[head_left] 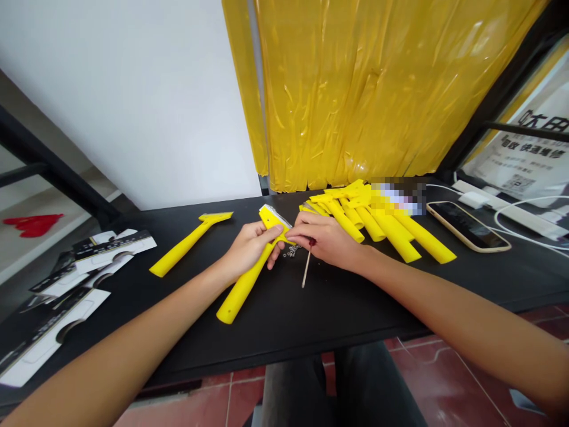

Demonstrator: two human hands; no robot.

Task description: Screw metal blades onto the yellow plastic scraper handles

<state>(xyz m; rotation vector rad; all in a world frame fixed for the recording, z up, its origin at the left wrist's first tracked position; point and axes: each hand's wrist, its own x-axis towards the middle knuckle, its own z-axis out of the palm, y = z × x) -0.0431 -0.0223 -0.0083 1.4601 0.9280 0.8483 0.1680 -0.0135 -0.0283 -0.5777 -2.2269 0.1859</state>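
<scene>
My left hand (pixel 254 244) is closed round the neck of a yellow scraper (pixel 247 289), thumb on its head. The scraper's wide handle slants down to the left, and a metal strip shows along the far edge of the head. At the right end of that head, the fingertips of my right hand (pixel 328 238) are pinched together; what lies between them is hidden. A thin screwdriver (pixel 307 267) with a dark red part is tucked in my right hand, its shaft pointing down towards me. Small metal nuts (pixel 291 251) lie on the black table (pixel 311 320) just beyond.
One yellow scraper (pixel 180 246) lies to the left, near a stack of black-and-white cards (pixel 84 290). Several more scrapers (pixel 377 219) are heaped at the right, beside a phone (pixel 469 225), white cables and a power strip (pixel 511 207). Yellow plastic film (pixel 355 89) hangs behind.
</scene>
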